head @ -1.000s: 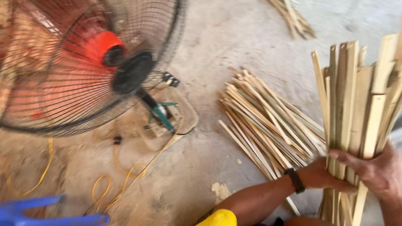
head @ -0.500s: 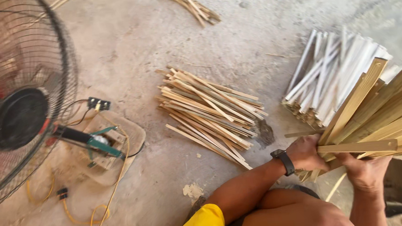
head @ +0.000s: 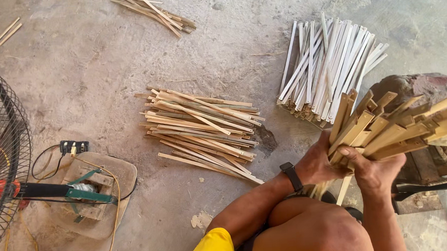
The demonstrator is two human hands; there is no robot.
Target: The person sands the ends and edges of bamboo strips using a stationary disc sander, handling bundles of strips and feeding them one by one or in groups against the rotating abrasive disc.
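Both the left hand (head: 316, 164) and the right hand (head: 373, 170) close their fingers around a tilted bundle of sticks (head: 394, 125) at near right, so loose sticks may slip out onto the floor (head: 102, 86).

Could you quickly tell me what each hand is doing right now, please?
Left hand: closed around the bundle of bamboo strips.
Right hand: closed on the same bundle, gripping it from the other side.

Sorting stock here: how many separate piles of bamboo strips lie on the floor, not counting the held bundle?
3: a brown pile at centre, a pale pile upper right, a small pile at top. More may lie out of frame.
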